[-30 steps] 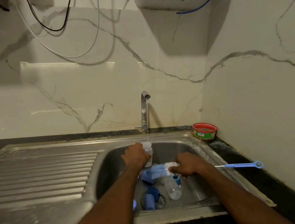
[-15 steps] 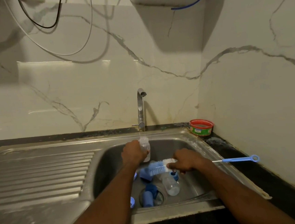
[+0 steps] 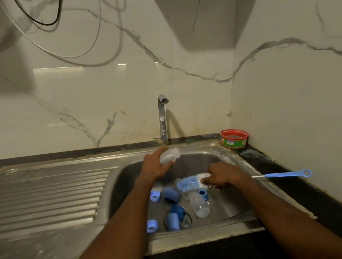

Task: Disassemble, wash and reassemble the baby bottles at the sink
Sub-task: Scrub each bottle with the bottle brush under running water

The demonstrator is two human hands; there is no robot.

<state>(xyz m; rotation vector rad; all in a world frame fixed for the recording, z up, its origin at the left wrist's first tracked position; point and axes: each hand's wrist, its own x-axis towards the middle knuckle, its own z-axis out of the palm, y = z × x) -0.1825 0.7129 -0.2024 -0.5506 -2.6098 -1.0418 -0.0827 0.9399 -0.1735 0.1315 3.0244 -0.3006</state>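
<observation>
My left hand (image 3: 155, 165) grips a clear baby bottle (image 3: 169, 156), tilted with its mouth to the right, right under the thin stream from the tap (image 3: 162, 117). My right hand (image 3: 218, 176) holds a blue and white bottle brush (image 3: 189, 183) by its wire handle; the bristles point left over the sink basin (image 3: 230, 204). In the basin lie another clear bottle (image 3: 199, 206), blue caps (image 3: 171, 194) and light blue collar rings (image 3: 155, 195).
The steel draining board (image 3: 48, 198) stretches to the left of the basin. A red and green tub (image 3: 234, 138) stands at the back right corner on the dark counter. The brush's blue handle end (image 3: 287, 174) sticks out over the right counter.
My left hand has tipped the bottle from upright to slanted under the running water. The right hand and brush have stayed almost in place.
</observation>
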